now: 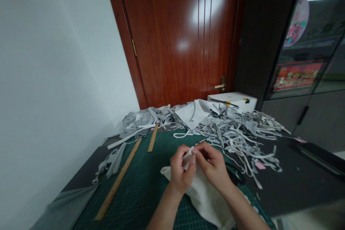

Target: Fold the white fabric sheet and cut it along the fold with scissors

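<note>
A piece of cream fabric [206,196] hangs from my two hands over a green cutting mat [145,187]. My left hand [182,169] pinches the fabric's upper edge between thumb and fingers. Right beside it, my right hand [211,161] also pinches that edge, so the fingertips of both nearly meet. The fabric's lower part drapes onto the mat below my wrists, and my forearms cover some of it. Partly hidden behind my right wrist are dark handles [235,174], perhaps of scissors.
Two wooden rulers, a long one [120,179] and a short one [153,138], lie left on the mat. Heaped grey fabric strips [223,129] fill the back, near a white box [242,101]. Grey cloth [67,206] lies front left. A dark flat object [320,158] is at right.
</note>
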A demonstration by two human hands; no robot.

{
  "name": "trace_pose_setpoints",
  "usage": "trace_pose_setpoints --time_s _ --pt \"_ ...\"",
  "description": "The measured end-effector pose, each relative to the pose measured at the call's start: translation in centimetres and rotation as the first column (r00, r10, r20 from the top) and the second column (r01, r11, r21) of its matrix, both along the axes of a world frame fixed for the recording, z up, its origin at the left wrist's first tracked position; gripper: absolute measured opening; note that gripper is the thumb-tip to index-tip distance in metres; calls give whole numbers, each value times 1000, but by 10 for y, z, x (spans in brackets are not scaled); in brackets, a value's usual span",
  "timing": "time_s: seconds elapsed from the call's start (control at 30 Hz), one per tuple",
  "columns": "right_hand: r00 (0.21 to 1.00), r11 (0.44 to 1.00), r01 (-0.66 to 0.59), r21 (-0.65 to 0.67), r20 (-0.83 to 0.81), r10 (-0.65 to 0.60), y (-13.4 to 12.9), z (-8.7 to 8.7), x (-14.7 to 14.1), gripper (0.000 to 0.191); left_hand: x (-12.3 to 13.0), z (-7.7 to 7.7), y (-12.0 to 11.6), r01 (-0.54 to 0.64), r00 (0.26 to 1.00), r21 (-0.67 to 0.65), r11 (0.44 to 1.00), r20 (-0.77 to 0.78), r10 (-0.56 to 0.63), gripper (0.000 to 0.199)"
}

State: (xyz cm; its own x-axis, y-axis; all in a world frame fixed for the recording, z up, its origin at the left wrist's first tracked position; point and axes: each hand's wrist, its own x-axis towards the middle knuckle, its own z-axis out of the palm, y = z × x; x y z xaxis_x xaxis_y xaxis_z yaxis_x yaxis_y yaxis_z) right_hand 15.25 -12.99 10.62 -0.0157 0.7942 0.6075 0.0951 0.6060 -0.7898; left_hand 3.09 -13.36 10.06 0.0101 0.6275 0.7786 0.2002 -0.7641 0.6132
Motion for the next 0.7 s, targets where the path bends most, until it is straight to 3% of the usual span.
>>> trace_pose_setpoints --time_s 0.17,0.33,0.43,0.5,0.6,0.7 --pt "999 1000 -31 -3 -19 31 -1 0 0 16 0 0 2 146 978 -268 952 181 -99 23" --pt "1000 1000 -13 -17 1 13 -2 2 -2 18 0 4 8 160 957 -375 913 284 -51 26" --pt "993 982 -113 -151 14 116 0 2 1 41 -8 13 12 1 985 -300 954 164 51 24" --pt "965 931 -237 -276 42 259 1 -3 4 48 -17 23 13 -152 986 -192 970 38 162 21" --pt "886 824 -334 -457 147 440 1 -16 11 19 -33 43 13 -315 941 -26 949 -140 309 17" --pt "859 814 -292 -502 236 454 -1 -31 17 8 -49 61 11 -429 877 84 900 -202 436 15"
